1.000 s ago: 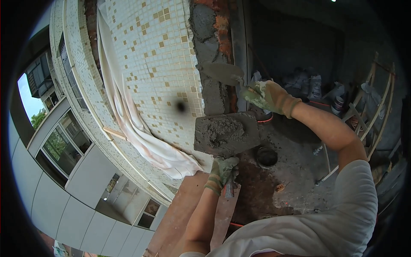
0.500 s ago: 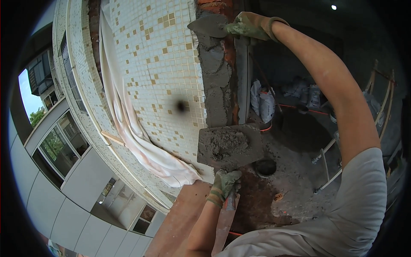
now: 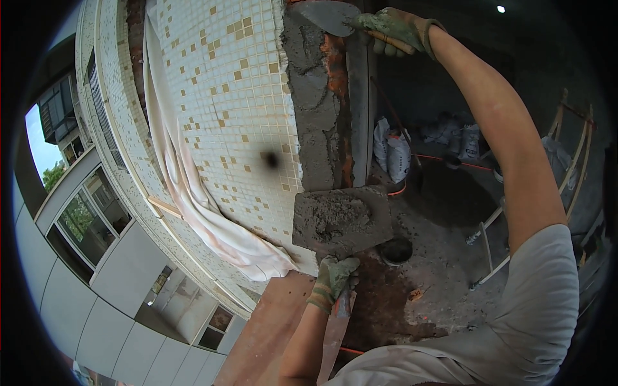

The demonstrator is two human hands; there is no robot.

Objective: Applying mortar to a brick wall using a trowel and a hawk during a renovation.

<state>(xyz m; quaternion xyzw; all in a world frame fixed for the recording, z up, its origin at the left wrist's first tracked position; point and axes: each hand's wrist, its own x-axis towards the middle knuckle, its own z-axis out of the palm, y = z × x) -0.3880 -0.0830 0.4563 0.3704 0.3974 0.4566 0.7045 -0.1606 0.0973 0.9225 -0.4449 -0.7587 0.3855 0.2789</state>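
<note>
Head view: the hands are well apart; the right hand [image 3: 394, 32] is wrapped around the handle of the trowel [image 3: 327, 17], its blade at the upper mortar strip [image 3: 320, 122], contact unclear; the left hand [image 3: 335, 278] clamps the mortar board [image 3: 380, 225] below, seemingly to keep the mortar heap [image 3: 335, 215] near the strip and catch drips.

Lit by soft daylight from the left, brightest in the sky [image 3: 38, 143]; sinks into gloom right of the tiled wall [image 3: 212, 96], pricked by one small white light [image 3: 501, 9]. Bowed along the building front [image 3: 122, 264], black at the edges, smudged mid-wall by a blurred dark spot [image 3: 270, 159].
</note>
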